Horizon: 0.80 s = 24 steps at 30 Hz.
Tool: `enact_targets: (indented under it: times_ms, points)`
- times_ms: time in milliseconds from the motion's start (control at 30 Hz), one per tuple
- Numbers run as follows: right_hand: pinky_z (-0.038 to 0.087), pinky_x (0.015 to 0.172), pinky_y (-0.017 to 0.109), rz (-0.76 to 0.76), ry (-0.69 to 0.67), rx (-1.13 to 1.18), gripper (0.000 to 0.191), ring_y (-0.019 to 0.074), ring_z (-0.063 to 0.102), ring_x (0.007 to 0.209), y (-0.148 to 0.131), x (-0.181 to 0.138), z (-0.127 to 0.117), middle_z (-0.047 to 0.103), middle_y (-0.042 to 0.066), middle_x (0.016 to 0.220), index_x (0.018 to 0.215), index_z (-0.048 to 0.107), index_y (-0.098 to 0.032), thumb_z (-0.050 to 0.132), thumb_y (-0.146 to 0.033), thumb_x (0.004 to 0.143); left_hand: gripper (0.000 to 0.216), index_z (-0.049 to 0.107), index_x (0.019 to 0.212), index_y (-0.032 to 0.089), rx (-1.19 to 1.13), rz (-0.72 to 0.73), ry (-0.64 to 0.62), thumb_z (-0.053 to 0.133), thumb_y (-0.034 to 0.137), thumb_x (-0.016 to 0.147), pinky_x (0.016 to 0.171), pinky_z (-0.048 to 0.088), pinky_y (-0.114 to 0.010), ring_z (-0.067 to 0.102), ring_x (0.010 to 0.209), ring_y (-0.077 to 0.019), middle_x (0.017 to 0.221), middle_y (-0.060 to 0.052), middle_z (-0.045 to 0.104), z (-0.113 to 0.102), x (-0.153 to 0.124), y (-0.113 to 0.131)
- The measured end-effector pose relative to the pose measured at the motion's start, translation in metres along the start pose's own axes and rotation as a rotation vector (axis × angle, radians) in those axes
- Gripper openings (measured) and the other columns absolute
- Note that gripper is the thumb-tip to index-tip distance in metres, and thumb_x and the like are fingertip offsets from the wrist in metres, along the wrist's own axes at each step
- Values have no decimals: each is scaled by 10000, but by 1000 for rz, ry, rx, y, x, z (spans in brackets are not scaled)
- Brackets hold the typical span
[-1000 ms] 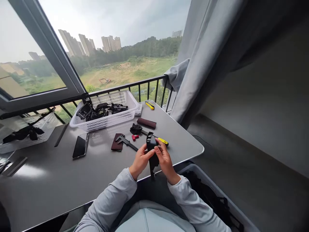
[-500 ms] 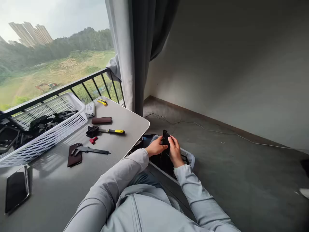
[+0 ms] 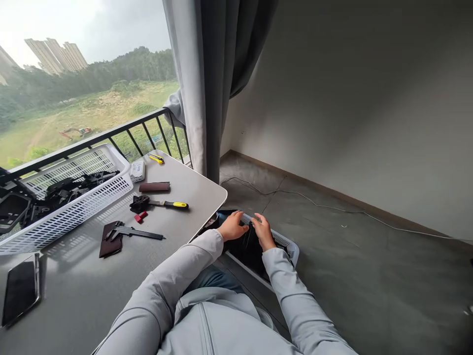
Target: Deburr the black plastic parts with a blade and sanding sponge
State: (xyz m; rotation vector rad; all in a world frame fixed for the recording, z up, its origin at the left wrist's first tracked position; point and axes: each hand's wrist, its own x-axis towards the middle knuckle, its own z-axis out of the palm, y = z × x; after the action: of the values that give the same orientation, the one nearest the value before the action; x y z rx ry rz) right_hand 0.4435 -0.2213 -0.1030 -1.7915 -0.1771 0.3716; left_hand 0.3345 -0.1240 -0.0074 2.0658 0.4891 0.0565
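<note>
Both my hands are over a white basket (image 3: 293, 250) on the floor, which holds black pieces. My left hand (image 3: 232, 227) is at the basket's left side, thumb and fingers apart, with nothing plainly held. Facing it, my right hand (image 3: 263, 233) has its fingers parted and curved. Dark material shows in the gap between the hands. Whether a fingertip still touches any of it cannot be made out against the black contents.
On the grey table (image 3: 74, 296) are a caliper (image 3: 142, 232), a yellow-handled tool (image 3: 175, 205), a box cutter (image 3: 156, 159), brown sandpaper (image 3: 154, 187), red pieces (image 3: 140, 217) and a phone (image 3: 21, 291). A white basket (image 3: 84, 209) there holds black parts. A cable (image 3: 314, 201) crosses the floor.
The black part held upright between both hands is no longer distinguishable there. My hands have parted slightly and their fingers have loosened. The view has shifted a little.
</note>
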Motion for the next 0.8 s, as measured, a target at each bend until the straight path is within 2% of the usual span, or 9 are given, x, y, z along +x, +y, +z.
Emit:
enact_targets:
  times_ms: [100,200,333,433,500,600,667,800]
  points:
    - [551,824,414,-69,-91,50,311,211,642,977,-22,-8,9,625,83,1178,1193,587,-162,593,-330,932,577,547,1291,126,13,70,55,672,215,735,1157,291,-473,396,1380,-329,1455,-189,471,-18,-15,3]
    - [549,763,372,-170,-188,113,294,197,665,814,-56,-21,24,698,57,965,1043,662,-173,626,-392,850,567,527,1309,158,25,118,117,663,241,765,1159,298,-448,397,1385,-291,1481,-166,443,-46,-38,4]
    - [540,717,360,-340,-412,177,306,183,653,717,-109,-53,62,719,66,932,937,675,-183,587,-440,795,540,490,1333,194,100,217,277,627,286,819,1139,332,-456,406,1377,-268,1483,-155,437,-100,-82,-5]
    - [536,719,351,-486,-641,181,277,177,648,698,-148,-88,103,726,50,882,926,682,-196,549,-418,827,466,496,1313,209,212,243,501,578,284,860,1123,354,-455,424,1361,-255,1455,-148,463,-148,-121,-16]
    - [535,719,340,-595,-792,164,249,180,650,712,-173,-112,133,721,37,842,917,685,-205,532,-389,849,425,518,1282,202,301,180,672,567,266,865,1118,355,-461,430,1352,-256,1444,-149,474,-182,-146,-23]
    - [536,767,338,-771,-966,113,204,189,658,822,-209,-140,187,705,37,925,934,680,-216,521,-320,862,421,524,1273,161,415,-50,855,566,244,862,1138,325,-432,417,1356,-247,1441,-152,475,-234,-184,-34]
    - [525,841,349,-882,-1045,58,177,207,640,967,-231,-153,229,686,48,1028,937,684,-220,532,-269,862,450,507,1300,176,468,-272,920,575,231,859,1160,287,-408,389,1374,-230,1469,-122,450,-268,-208,-43]
    - [489,952,410,-1007,-1127,-160,161,211,618,1024,-271,-167,323,641,74,1146,1019,667,-180,617,-234,876,411,546,1260,140,467,-483,990,595,199,856,1152,272,-465,386,1369,-291,1433,-165,469,-327,-239,-70]
